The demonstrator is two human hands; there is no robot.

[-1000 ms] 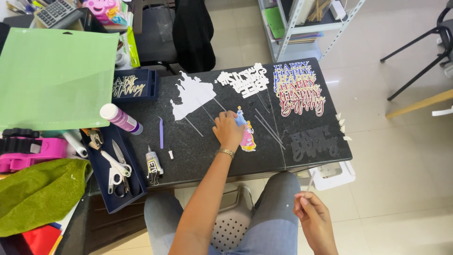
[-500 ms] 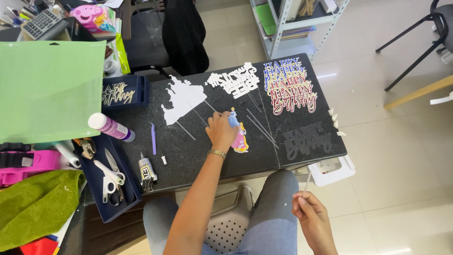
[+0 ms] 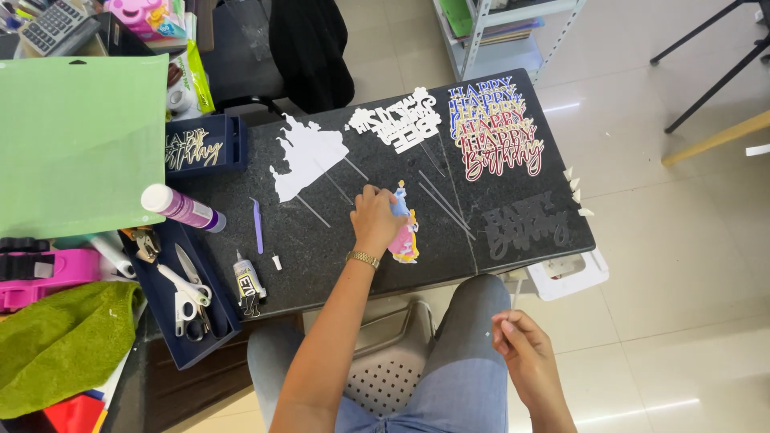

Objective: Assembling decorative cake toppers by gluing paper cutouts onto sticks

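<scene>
Pink and blue paper is what I have under my left hand (image 3: 375,220): a small princess cutout (image 3: 405,232) lying flat on the dark speckled table (image 3: 337,256), my fingers curled down onto its upper end, pressing rather than lifting. My right hand (image 3: 521,353) hangs off the table edge beside my knee, fingertips pinched together; whether something tiny sits between them I cannot tell.

Just beyond the left hand lie thin clear sticks (image 3: 441,200), and up to its left a white castle cutout (image 3: 305,156). Farther out past it are a white lettering cutout (image 3: 401,120) and a stack of coloured lettering cutouts (image 3: 493,128). Off to the hand's left sit a purple pair of tweezers (image 3: 257,224), a small glue bottle (image 3: 247,281) and a purple tube with a white cap (image 3: 180,207).

My worry is the paper: pressing too hard or dragging could crease the slim figure or tear a narrow part. Any wet glue beneath might smear onto the table, and a careless sweep of the wrist could scatter the sticks.
</scene>
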